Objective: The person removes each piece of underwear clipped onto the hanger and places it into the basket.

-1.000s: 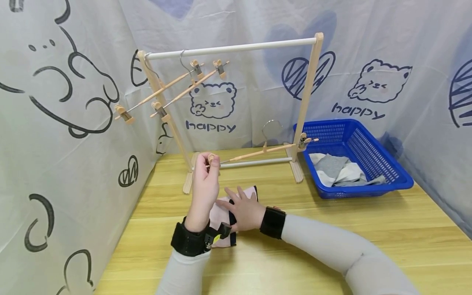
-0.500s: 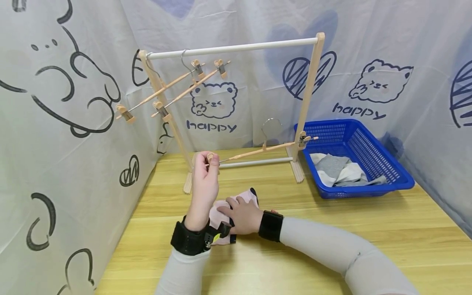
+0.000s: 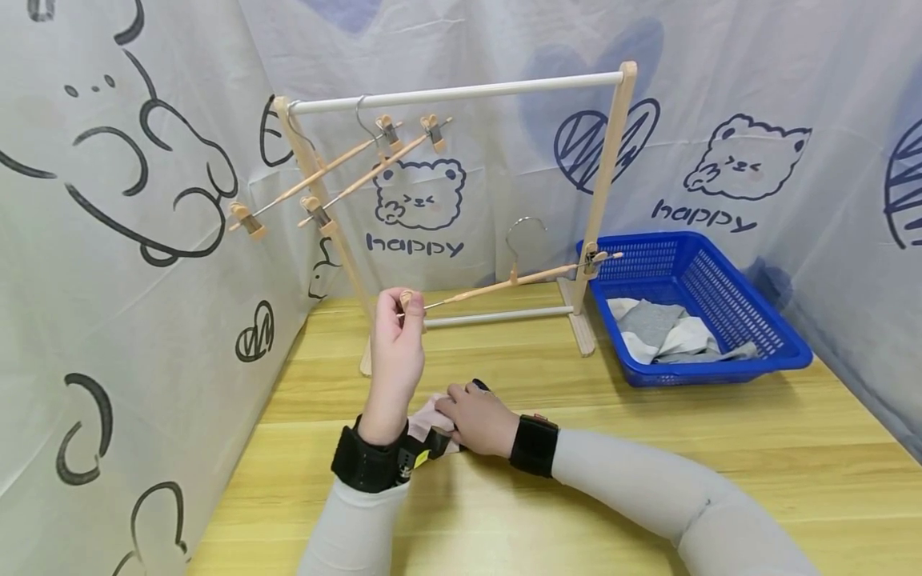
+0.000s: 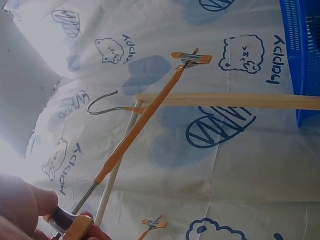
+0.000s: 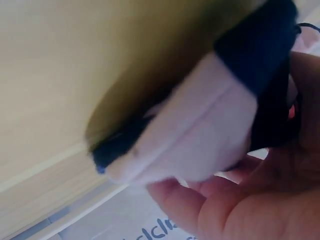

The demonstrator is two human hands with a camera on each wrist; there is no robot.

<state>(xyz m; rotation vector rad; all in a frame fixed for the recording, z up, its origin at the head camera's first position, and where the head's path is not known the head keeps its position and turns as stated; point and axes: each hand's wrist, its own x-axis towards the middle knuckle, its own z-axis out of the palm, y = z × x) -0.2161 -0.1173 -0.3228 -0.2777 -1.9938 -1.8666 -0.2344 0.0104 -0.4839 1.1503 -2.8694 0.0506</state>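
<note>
**Pink garment gathered at the tabletop, clip hanger held ready**

Pink garment point(image 3: 432, 416) with black trim is seen bunched on the wooden tabletop point(image 3: 648, 448), directly in front of the person, and is gripped by the right hand point(image 3: 479, 418), whose fingers are curled round the fold. In the right wrist view the cloth point(image 5: 200, 135) is lifted partly off the surface, though the picture is blurred.

A wooden clip hanger point(image 3: 504, 285) is held up above the garment by the left hand point(image 3: 399, 352); its near clip point(image 3: 407, 301) is pinched between thumb and fingers, and its metal hook point(image 3: 520, 232) points upward. Whether the clip is squeezed open cannot be told.

Step judged in hand: bringing garment to clip. The next move is judged to call for raising a cloth edge into the clip mouth, squarely, so the fabric is not caught crookedly.

Behind stands a wooden rack point(image 3: 461, 88) carrying two more hangers point(image 3: 346, 172). A blue basket point(image 3: 785, 344) with grey and white cloths is set at the right.
</note>
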